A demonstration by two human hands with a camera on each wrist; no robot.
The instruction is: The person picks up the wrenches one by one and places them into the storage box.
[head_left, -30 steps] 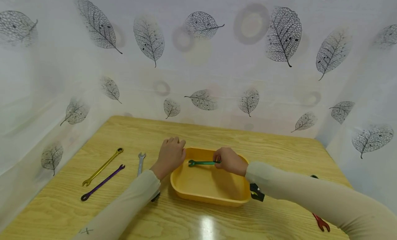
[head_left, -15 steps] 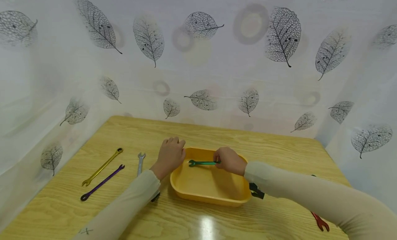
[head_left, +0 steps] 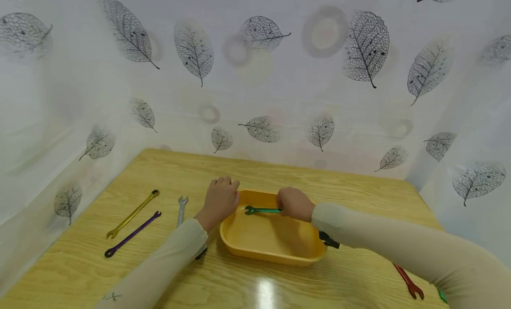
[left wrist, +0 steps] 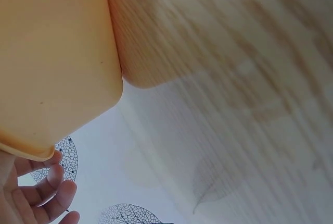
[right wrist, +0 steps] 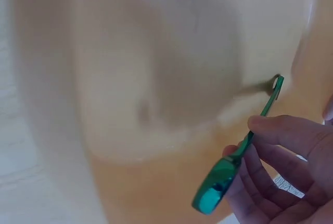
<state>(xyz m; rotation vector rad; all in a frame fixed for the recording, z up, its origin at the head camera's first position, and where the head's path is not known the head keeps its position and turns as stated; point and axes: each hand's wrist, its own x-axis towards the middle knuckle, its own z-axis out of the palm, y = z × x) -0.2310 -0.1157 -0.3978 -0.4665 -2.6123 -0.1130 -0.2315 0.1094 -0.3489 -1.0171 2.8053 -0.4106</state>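
My right hand (head_left: 295, 204) pinches a green wrench (head_left: 261, 210) between thumb and fingers, inside the yellow plastic tray (head_left: 275, 259). The wrench lies level across the tray's back part in the head view. In the right wrist view, one end of the green wrench (right wrist: 216, 182) points toward the camera and its far end is close to the tray's inner surface; whether it touches cannot be told. At the tray's back left corner, my left hand (head_left: 221, 197) grips the rim. The left wrist view shows the curled fingers of the left hand (left wrist: 41, 193) at that rim.
Left of the tray lie a yellow wrench (head_left: 133, 213), a purple wrench (head_left: 133, 235) and a silver wrench (head_left: 181, 210), partly behind the left sleeve. A red wrench (head_left: 409, 281) lies at the right, partly under the right arm. A black object (head_left: 329, 240) shows beside the tray's right side.
My right hand has turned slightly, and the green wrench has shifted a little to the right. More of the red wrench shows below the right arm. The left hand keeps its place.
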